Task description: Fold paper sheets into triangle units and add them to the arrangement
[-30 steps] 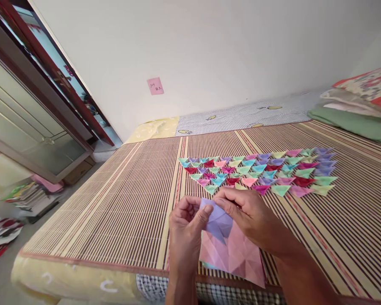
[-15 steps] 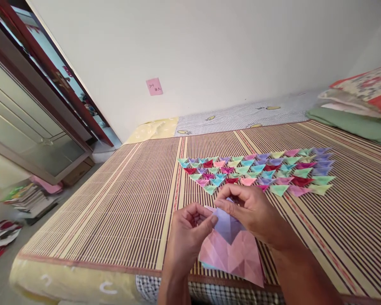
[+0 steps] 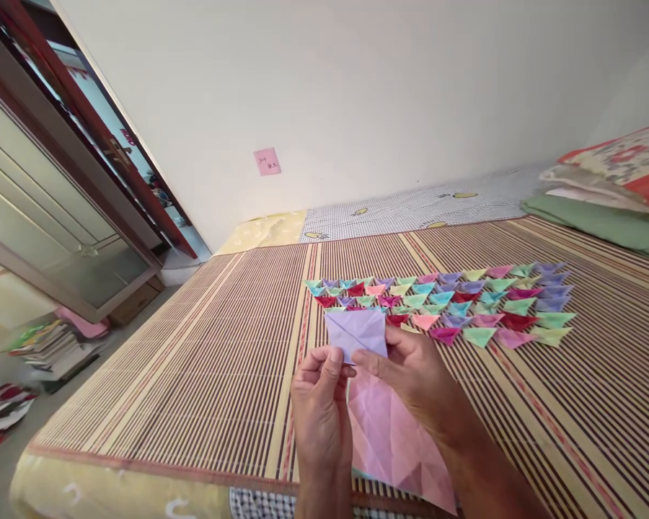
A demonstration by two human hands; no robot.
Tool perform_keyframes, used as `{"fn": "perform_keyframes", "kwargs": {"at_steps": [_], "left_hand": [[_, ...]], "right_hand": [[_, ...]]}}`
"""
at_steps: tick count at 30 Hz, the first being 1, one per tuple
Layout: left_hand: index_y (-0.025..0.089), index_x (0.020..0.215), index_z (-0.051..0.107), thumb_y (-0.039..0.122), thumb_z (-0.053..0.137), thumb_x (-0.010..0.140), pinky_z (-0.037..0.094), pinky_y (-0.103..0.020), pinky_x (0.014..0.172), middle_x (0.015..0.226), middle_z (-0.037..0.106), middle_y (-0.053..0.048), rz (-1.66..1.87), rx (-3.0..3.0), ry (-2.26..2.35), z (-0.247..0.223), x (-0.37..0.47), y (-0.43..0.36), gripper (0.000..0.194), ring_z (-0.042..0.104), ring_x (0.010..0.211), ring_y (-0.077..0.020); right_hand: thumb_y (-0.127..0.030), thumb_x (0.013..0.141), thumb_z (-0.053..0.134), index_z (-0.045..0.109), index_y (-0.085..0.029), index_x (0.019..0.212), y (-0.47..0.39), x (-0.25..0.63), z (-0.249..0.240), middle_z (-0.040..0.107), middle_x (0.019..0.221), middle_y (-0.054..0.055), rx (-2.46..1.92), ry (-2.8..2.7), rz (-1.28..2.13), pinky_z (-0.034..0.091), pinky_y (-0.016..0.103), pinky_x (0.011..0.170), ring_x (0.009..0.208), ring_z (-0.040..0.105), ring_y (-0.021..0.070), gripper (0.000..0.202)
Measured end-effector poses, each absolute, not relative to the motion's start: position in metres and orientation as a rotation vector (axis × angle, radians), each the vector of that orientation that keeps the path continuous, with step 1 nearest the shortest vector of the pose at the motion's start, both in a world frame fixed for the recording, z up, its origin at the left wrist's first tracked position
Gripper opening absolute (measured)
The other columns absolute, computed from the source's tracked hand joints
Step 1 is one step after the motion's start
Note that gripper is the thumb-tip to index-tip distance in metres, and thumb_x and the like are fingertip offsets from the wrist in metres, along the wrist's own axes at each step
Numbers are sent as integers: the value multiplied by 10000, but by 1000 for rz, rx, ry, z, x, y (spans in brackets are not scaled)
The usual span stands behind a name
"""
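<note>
A folded lavender paper square (image 3: 355, 333) with crease lines across its face is held up between both hands. My left hand (image 3: 323, 393) pinches its lower left corner between thumb and fingers. My right hand (image 3: 411, 371) grips its lower right side, thumb in front and fingers behind. Below the hands, creased pink paper (image 3: 394, 447) lies on the striped mat, partly hidden by my right hand and forearm. Just beyond the held square, rows of small folded paper pieces (image 3: 479, 335) in many colours lie on the mat, some of them covered by the square.
The striped mat (image 3: 195, 375) covers the bed, over patterned sheets. Folded bedding and a pillow (image 3: 611, 194) are stacked at the right back. A pink note (image 3: 267, 161) is stuck on the wall. Piled books (image 3: 48, 346) stand on the floor at left, near a glass-panelled door (image 3: 59, 216).
Both hands have lifted the lavender paper off the pink paper and turned it so its square, creased face shows. My view has tilted slightly upward.
</note>
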State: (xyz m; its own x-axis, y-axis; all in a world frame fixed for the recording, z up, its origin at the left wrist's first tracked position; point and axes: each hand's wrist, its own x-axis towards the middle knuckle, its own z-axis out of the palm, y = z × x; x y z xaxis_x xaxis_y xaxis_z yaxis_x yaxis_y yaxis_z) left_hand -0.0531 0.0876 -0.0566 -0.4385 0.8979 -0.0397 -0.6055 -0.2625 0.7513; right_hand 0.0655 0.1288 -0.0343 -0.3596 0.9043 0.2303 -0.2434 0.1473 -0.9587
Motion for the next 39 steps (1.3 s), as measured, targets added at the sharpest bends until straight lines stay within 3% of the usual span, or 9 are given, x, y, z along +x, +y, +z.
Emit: {"fn": "perform_keyframes", "kwargs": {"at_steps": [7,12,14,16,18,22,26,34,39], "left_hand": [[136,731,741,283,905,723,465,-171,605,674,684,-5,1577,801,1022,-59,-62,85,220,581,613,-81],[163,1010,757,241,929,677,409,-146,456,819,748,-2,1636,704,1063,-43,-71,76,383,603,503,-56],[145,977,758,251,939,671,424,-139,446,717,744,-12,1577,688,1008,-38,-72,75,371,652,522,-89],[121,810,744,277,954,656,480,-142,485,611,724,-24,1540,692,971,-37,-72,75,304,667,522,-100],[124,719,722,297,969,635,519,-145,515,585,728,-32,1537,685,968,-39,-72,77,312,674,515,-100],[138,722,740,290,975,627,590,-164,616,683,787,-34,1579,639,1005,-45,-74,78,296,733,587,-112],[139,751,767,266,961,653,612,-178,694,764,818,-50,1589,656,1027,-48,-75,79,252,775,691,-135],[152,753,799,258,934,683,596,-182,685,739,813,-30,1591,734,1051,-49,-73,79,186,748,655,-117],[155,736,811,271,926,686,583,-188,674,691,800,-36,1580,753,1078,-49,-73,79,170,728,618,-115]], "right_hand": [[-312,904,653,643,-198,760,128,76,-31,586,711,-17,-857,-1609,1101,426,274,598,662,539,157,184],[-219,912,608,475,-214,662,129,79,-32,481,693,-35,-877,-1839,852,351,280,594,641,457,141,284],[-184,915,585,461,-216,661,128,77,-33,485,702,-30,-834,-1901,874,366,283,616,667,473,147,284],[-154,908,572,454,-216,662,127,76,-34,490,707,-29,-810,-1928,915,374,282,627,688,485,149,281],[-148,901,589,500,-214,694,127,77,-33,524,729,-27,-830,-1909,958,378,280,629,704,502,149,235],[-212,891,658,617,-212,761,129,81,-30,544,707,-37,-852,-1843,1015,364,280,599,653,475,140,136],[-268,920,638,644,-203,744,131,80,-28,576,707,-24,-825,-1768,1034,383,283,609,661,510,142,188],[-275,925,651,656,-199,707,131,75,-33,626,687,-20,-756,-1710,1116,414,275,613,660,558,136,231],[-265,909,685,711,-214,786,131,73,-33,652,706,-28,-734,-1616,1186,442,267,626,664,590,132,136]]}}
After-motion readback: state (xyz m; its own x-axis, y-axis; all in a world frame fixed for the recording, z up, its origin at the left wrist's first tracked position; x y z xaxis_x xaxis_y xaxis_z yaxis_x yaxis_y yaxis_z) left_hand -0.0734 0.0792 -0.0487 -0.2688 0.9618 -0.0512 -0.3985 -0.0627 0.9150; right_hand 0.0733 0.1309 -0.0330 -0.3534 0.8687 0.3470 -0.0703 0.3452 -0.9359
